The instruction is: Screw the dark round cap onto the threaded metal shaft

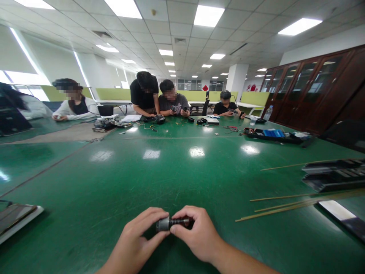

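Observation:
Low in the middle of the head view, a small cylindrical metal part lies between my two hands, just above the green table. One end is a wide grey cylinder; from it a narrower dark, ribbed shaft runs to the right. My left hand has its thumb and forefinger closed around the grey end. With thumb and fingers, my right hand grips the shaft, and its far end is partly hidden in the palm. The exact kind of part cannot be made out.
Thin yellowish rods lie at right, by black channel-shaped pieces and a dark flat device. A flat panel rests at left. Several people sit or stand across the table, among electronics, wires and a black tray.

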Available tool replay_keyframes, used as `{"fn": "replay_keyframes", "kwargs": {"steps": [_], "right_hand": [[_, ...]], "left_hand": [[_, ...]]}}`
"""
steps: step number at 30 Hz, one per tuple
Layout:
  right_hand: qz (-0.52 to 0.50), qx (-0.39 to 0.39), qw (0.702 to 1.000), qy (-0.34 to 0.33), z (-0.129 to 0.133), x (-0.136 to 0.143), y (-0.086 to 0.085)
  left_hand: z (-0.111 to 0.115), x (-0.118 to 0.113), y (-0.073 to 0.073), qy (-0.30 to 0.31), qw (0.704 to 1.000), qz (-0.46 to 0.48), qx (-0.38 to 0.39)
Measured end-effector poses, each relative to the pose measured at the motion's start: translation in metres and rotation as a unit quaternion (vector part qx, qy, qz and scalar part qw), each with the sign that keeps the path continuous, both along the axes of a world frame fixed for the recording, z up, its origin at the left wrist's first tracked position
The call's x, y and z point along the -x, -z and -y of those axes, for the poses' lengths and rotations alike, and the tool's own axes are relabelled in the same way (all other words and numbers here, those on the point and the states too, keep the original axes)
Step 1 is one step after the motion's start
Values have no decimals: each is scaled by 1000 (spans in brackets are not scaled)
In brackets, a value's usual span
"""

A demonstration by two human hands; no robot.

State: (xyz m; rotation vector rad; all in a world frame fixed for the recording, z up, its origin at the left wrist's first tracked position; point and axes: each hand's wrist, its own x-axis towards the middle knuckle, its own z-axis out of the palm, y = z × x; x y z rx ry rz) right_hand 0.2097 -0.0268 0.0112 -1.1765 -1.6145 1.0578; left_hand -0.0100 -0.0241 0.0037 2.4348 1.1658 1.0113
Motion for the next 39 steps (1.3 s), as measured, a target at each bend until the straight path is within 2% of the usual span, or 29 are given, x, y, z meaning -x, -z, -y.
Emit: {"fn": "replay_keyframes", "kwargs": {"steps": [39], "right_hand": [[-17,7,1000,-4,0,0,0]], "left_hand": [[3,2,-6,1,999,-17,-39]]}}
